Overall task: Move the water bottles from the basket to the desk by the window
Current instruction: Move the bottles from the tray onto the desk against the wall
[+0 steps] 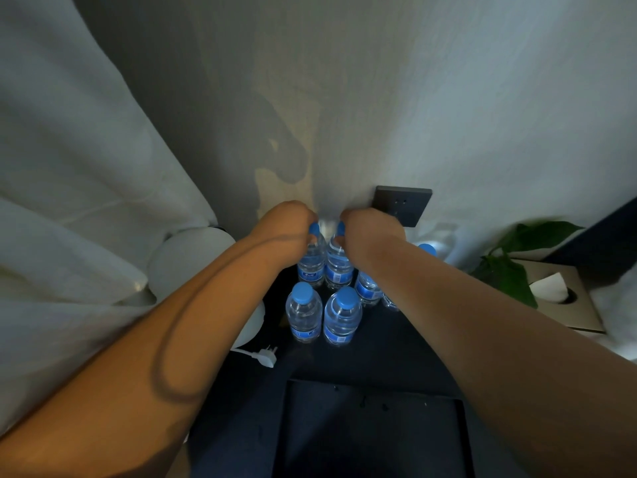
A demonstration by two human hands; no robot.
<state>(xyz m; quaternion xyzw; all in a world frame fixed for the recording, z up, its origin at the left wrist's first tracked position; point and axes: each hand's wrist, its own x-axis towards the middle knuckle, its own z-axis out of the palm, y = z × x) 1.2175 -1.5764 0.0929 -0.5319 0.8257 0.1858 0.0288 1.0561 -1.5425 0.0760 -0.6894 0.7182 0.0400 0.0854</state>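
Note:
Several clear water bottles with blue caps and blue labels stand upright on the dark desk (372,360) against the wall. My left hand (286,222) is closed around the neck of a bottle (312,262) in the back row. My right hand (370,232) grips the neck of the bottle (339,267) right beside it. Both bottles stand close together, bases at the desk surface. Two more bottles (304,313) (342,317) stand in front, and others (368,288) are partly hidden under my right forearm. The basket is out of view.
A white curtain (69,201) hangs at the left, with a white round lamp (193,260) and a loose white plug (265,355) beneath it. A dark wall socket plate (410,205) sits behind my right hand. At the right are a green plant (510,267) and a tissue box (565,294).

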